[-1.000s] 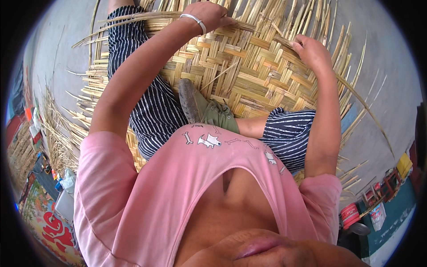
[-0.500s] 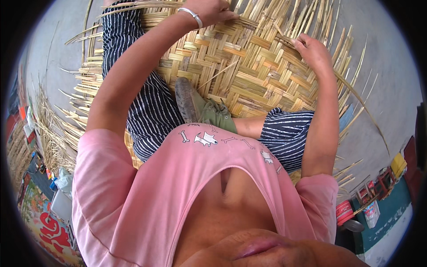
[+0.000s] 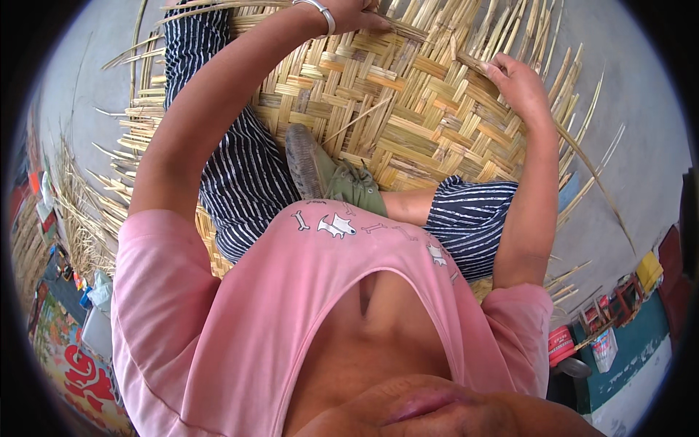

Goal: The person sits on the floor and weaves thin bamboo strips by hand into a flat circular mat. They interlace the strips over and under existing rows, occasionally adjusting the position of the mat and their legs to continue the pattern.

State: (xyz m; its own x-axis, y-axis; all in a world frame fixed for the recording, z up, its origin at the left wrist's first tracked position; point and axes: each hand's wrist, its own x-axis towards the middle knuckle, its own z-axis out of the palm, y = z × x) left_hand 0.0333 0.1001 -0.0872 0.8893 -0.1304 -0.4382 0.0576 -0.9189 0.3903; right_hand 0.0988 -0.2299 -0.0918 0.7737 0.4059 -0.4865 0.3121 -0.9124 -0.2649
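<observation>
A large woven mat [image 3: 408, 109] of split yellow reeds lies under and in front of my legs, with loose strip ends fanning out along its far and side edges. My left hand [image 3: 354, 16], a silver bangle on its wrist, is at the far edge of the weave, partly cut off by the top of the picture. Its thumb presses on reed strips there; the other fingers are mostly hidden. To the right, my right hand [image 3: 518, 86] pinches a long reed strip [image 3: 472, 61] between thumb and fingers. That strip's tail [image 3: 593, 171] bends past my wrist toward the floor.
My legs in striped trousers [image 3: 244, 175] and a green shoe [image 3: 355, 188] rest on the mat. Grey floor [image 3: 626, 109] surrounds it. Loose reeds [image 3: 69, 189] are heaped at left. A red bucket [image 3: 561, 344] and a wooden stool [image 3: 626, 300] stand at lower right.
My left hand has shifted slightly up and out of the picture. The right hand has moved a little to the right, and its strip's short end now lies lower against the weave.
</observation>
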